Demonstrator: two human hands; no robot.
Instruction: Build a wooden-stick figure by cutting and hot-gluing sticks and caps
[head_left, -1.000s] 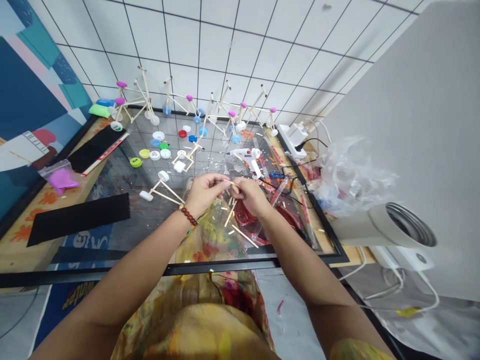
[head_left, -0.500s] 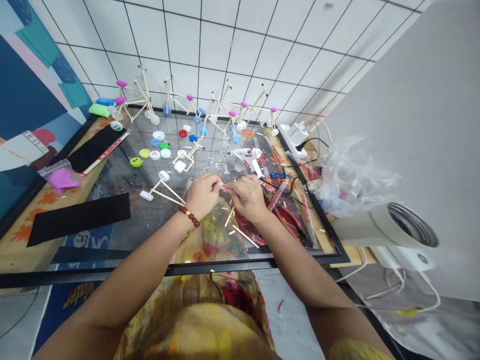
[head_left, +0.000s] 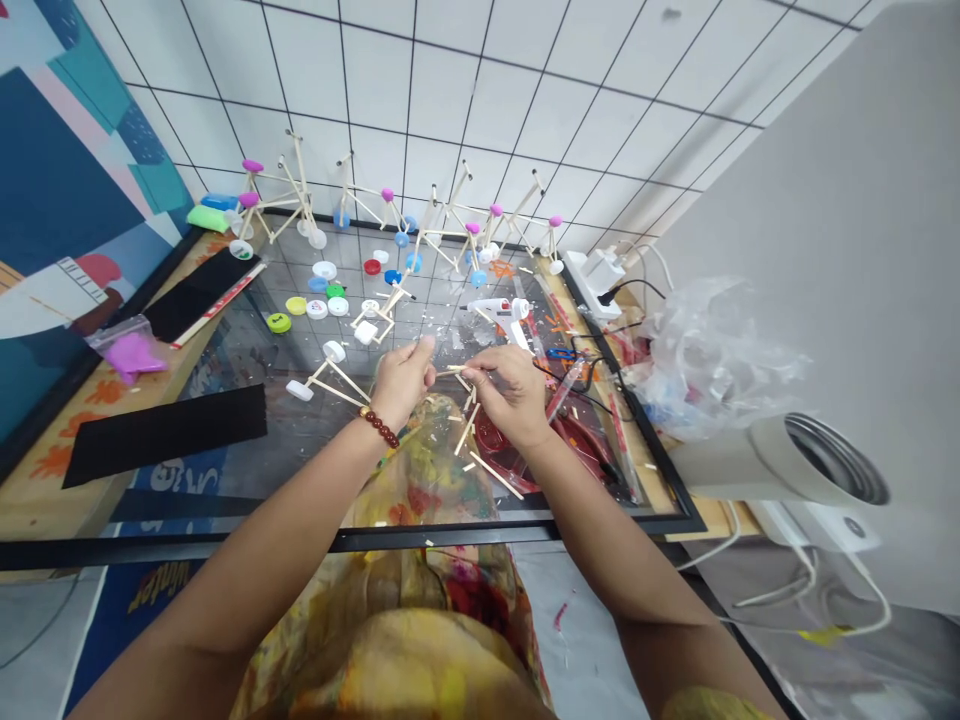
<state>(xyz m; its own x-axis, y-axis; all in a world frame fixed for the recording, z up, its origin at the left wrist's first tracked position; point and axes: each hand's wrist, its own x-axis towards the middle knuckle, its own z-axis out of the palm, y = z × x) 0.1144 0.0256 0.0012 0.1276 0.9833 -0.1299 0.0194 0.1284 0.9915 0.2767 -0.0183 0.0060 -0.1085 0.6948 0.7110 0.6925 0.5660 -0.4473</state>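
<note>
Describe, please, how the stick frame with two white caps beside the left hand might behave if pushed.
The stick frame is probably light, given its thin sticks, and perhaps fragile where they meet. Its round white caps, set like wheels, might roll.

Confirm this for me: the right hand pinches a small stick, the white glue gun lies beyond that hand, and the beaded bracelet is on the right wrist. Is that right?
Not quite: the beaded bracelet is around the wrist of the left hand, as the head view shows. The right hand pinches a small stick, and the white glue gun lies beyond it.
</note>
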